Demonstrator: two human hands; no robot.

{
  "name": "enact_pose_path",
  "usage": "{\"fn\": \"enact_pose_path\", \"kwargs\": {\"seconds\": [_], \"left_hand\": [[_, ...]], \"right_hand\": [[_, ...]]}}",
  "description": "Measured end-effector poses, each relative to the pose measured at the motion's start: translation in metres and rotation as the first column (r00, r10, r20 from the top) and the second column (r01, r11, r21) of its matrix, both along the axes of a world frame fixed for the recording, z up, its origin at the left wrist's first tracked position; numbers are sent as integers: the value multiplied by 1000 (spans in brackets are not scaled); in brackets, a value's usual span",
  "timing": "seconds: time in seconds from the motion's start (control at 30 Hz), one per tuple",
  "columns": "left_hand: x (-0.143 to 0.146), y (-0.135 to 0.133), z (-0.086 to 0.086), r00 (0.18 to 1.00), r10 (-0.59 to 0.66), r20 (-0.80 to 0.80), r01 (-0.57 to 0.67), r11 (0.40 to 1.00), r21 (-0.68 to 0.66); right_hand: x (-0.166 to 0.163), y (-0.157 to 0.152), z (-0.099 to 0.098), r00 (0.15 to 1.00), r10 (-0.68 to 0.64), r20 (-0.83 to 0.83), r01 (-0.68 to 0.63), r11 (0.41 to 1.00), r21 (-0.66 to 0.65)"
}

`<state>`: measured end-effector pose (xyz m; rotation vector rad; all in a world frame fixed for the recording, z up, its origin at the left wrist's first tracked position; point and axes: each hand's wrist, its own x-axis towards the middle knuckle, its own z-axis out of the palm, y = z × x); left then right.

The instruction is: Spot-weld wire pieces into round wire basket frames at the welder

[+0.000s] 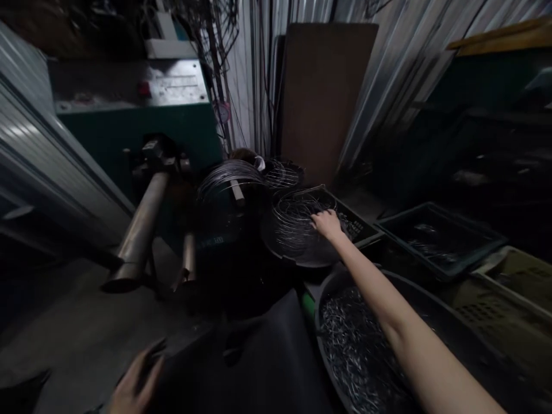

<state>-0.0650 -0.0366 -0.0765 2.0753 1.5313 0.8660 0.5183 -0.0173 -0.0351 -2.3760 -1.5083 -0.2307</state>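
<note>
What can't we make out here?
All head view:
Right hand: darkness and blur hide whether it grips the wire coil.
Left hand: blurred, cut off by the bottom edge; can't tell if it holds anything.
Tub: right forearm hides some contents; bottom edge cuts it off.
Round disc: markings too small, blurred.

"Where does this view look from?"
"The wearer's head, above and short of the wire basin."
"Facing which way?"
"Forward and down, with the basin fairly near."
</note>
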Motion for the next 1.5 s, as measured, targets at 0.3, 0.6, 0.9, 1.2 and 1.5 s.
{"fn": "enact_pose_path", "kwargs": {"seconds": [0.3,0.6,0.9,1.2,1.5], "left_hand": [[59,-62,-81,844,-411,-344,315,900,-302],[20,-38,-86,911,-306,-276,183,901,-394],[26,-76,66,825,-297,481,360,932,-41],[-26,-76,14,917,-211,339,276,948,-156],[-37,-63,-50,926,-268,264,345,885,-313]], "right_hand": [[17,16,28,959,-11,-283,55,988,148],[-68,-131,120,904,151,-399,13,925,379],[-235,-183,75,371,447,-814,-211,894,395],[-308,-154,-26,368,407,-836,-290,905,312],[-318,-238,-88,844,310,-439,-314,947,65]]}}
